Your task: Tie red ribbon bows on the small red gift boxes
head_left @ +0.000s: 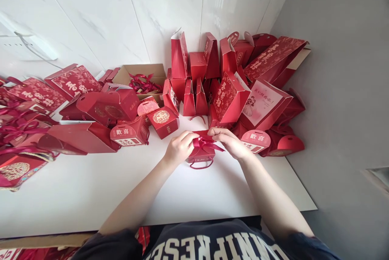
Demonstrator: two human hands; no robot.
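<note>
A small red gift box [200,155] stands on the white table in front of me, with a thin red cord handle [201,167] drooping on its near side. Across its top lies a magenta ribbon [206,144], looped into a bow. My left hand [181,146] pinches the ribbon at the left of the bow. From the right, my right hand [229,141] reaches over the box top with its fingers closed at the ribbon's other side. What exactly lies between the right fingertips is partly hidden.
Red gift boxes [229,98] crowd the back right against the tiled wall. More boxes [85,136] spread along the left, some tied with ribbons. A cardboard box [124,74] holds loose ribbons [146,84]. The white table [121,191] ends at a grey wall [340,102] on the right.
</note>
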